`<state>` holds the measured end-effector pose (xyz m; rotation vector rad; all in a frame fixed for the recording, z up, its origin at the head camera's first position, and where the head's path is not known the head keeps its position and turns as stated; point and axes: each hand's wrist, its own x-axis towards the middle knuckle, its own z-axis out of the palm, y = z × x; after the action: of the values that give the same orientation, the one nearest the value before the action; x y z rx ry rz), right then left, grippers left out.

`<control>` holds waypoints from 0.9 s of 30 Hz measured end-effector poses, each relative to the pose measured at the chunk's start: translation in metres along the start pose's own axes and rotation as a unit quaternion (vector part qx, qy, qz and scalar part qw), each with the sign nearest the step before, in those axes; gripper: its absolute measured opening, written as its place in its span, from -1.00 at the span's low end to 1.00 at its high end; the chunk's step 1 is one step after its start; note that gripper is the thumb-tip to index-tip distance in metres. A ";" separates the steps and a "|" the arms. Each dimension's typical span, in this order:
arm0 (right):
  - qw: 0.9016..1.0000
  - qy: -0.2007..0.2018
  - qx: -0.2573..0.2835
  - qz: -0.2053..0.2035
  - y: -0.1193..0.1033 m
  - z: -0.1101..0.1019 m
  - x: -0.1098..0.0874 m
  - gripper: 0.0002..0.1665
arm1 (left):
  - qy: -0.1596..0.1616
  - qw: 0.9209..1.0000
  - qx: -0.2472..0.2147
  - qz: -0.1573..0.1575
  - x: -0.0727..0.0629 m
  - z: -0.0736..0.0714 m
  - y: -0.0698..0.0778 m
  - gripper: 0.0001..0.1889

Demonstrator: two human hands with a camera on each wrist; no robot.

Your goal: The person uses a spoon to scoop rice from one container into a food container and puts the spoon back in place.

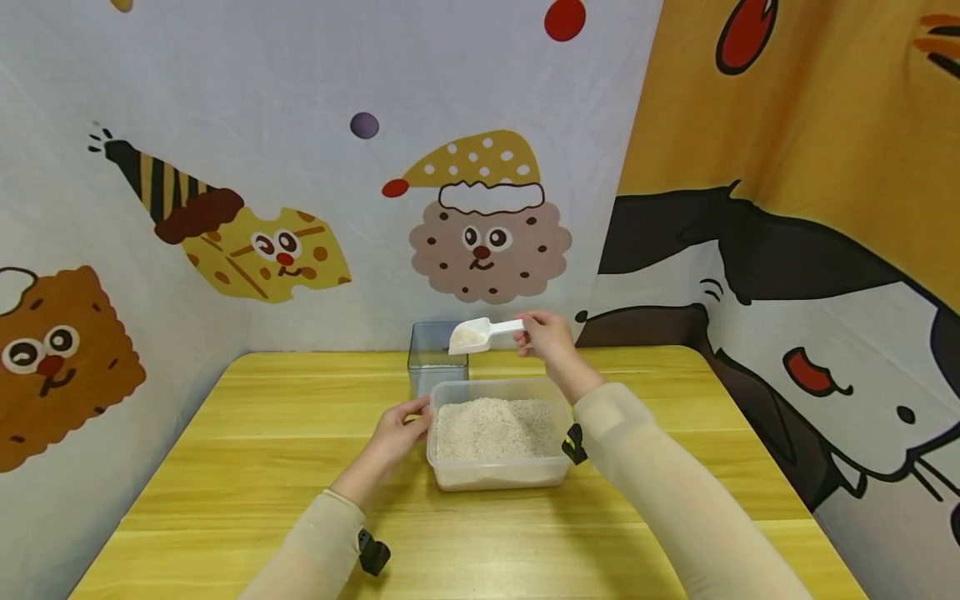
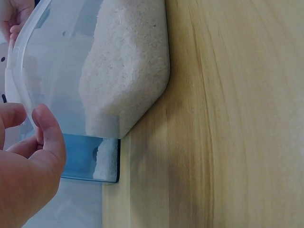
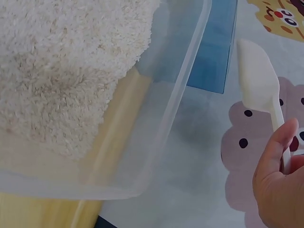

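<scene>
A white scoop [image 1: 471,336] with rice in its bowl is held by the handle in my right hand [image 1: 547,340]. It is up in the air near the top of a blue-tinted clear container [image 1: 438,337], which has some rice at its bottom. In front of that container stands a clear plastic tub [image 1: 498,475], with a large heap of rice [image 1: 495,427] in it. My left hand [image 1: 397,433] pinches the tub's left rim between thumb and fingers, as the left wrist view shows with the hand [image 2: 33,166] at the rim.
Both containers stand on a wood-grain table [image 1: 300,433], the blue-tinted one near its back edge. A cartoon-printed cloth [image 1: 300,167] hangs right behind the table and along its sides. A small black device [image 1: 372,552] is worn at the left wrist.
</scene>
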<state>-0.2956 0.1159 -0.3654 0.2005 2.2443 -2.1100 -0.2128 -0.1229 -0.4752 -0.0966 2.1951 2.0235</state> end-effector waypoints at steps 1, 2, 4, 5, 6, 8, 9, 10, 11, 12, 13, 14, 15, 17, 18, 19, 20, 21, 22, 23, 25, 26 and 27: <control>1.000 0.002 -0.008 -0.003 0.000 0.001 0.000 -0.63 | 0.002 1.000 0.001 -0.001 0.000 0.000 0.000 -0.55; 1.000 0.002 -0.014 -0.006 0.000 0.001 0.001 -0.62 | 0.004 1.000 0.003 -0.003 0.000 0.001 0.000 -0.55; 1.000 0.003 -0.026 -0.010 0.000 0.002 0.003 -0.62 | 0.002 1.000 0.003 -0.002 0.000 0.001 0.000 -0.56; 0.999 0.002 -0.032 -0.015 0.000 0.002 0.004 -0.63 | 0.001 1.000 0.003 -0.001 0.000 0.001 0.000 -0.56; 0.999 0.002 -0.039 -0.023 0.000 0.003 0.003 -0.63 | 0.001 1.000 0.002 -0.002 0.000 0.001 0.000 -0.56; 0.997 -0.001 -0.061 -0.045 0.001 0.003 0.004 -0.64 | 0.001 1.000 0.001 -0.004 0.000 0.000 0.000 -0.56; 0.995 -0.002 -0.075 -0.060 0.000 0.004 0.002 -0.65 | 0.001 1.000 0.002 -0.005 0.000 0.000 0.000 -0.56; 0.993 -0.004 -0.092 -0.075 0.000 0.005 0.001 -0.65 | 0.001 1.000 0.001 -0.006 0.000 0.000 0.000 -0.56; 0.990 -0.005 -0.111 -0.090 0.000 0.005 0.000 -0.66 | 0.002 1.000 0.000 -0.008 0.000 0.000 0.000 -0.56; 0.986 -0.007 -0.125 -0.106 -0.001 0.006 -0.001 -0.66 | 0.003 1.000 -0.002 -0.011 0.001 0.000 0.000 -0.56; 0.982 -0.008 -0.142 -0.122 -0.001 0.006 -0.003 -0.67 | 0.002 1.000 -0.001 -0.008 0.001 0.000 0.000 -0.56; 0.978 -0.010 -0.155 -0.136 -0.001 0.007 -0.004 -0.67 | 0.001 1.000 -0.003 -0.009 0.001 0.000 -0.001 -0.56; 0.974 -0.010 -0.170 -0.150 -0.002 0.008 -0.005 -0.67 | 0.000 1.000 -0.002 -0.006 0.001 0.000 -0.001 -0.56; 0.963 -0.010 -0.200 -0.179 -0.002 0.009 -0.007 -0.68 | -0.001 1.000 -0.005 -0.005 0.001 0.000 -0.001 -0.56; 0.958 -0.012 -0.212 -0.192 -0.002 0.010 -0.008 -0.69 | -0.002 1.000 -0.006 -0.004 0.001 0.000 -0.001 -0.56; 0.952 -0.012 -0.227 -0.206 -0.002 0.010 -0.009 -0.69 | -0.003 1.000 -0.006 -0.004 0.001 0.000 -0.001 -0.56; 0.945 -0.013 -0.240 -0.220 -0.002 0.011 -0.009 -0.69 | -0.003 1.000 -0.007 -0.006 0.001 0.000 0.000 -0.55; 0.938 -0.015 -0.253 -0.236 -0.002 0.011 -0.010 -0.70 | -0.003 1.000 -0.006 -0.006 0.001 0.000 0.000 -0.55; 0.931 -0.017 -0.263 -0.252 -0.002 0.012 -0.011 -0.70 | -0.003 1.000 -0.007 -0.009 0.001 0.000 0.000 -0.55; 0.923 -0.020 -0.275 -0.269 -0.002 0.012 -0.011 -0.71 | -0.003 1.000 -0.007 -0.009 0.001 0.000 0.000 -0.55; 0.904 -0.024 -0.299 -0.305 -0.002 0.013 -0.012 -0.71 | -0.003 1.000 -0.005 -0.008 0.000 0.000 -0.001 -0.55; 0.894 -0.026 -0.312 -0.321 -0.002 0.014 -0.012 -0.72 | -0.004 1.000 -0.004 -0.005 0.000 -0.001 -0.001 -0.55; 0.883 -0.028 -0.326 -0.336 -0.002 0.014 -0.013 -0.72 | -0.004 1.000 -0.004 -0.005 0.000 -0.001 -0.001 -0.55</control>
<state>-0.2837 0.1009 -0.3627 -0.7572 3.1161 -1.3291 -0.2129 -0.1236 -0.4763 -0.1007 2.1769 2.0247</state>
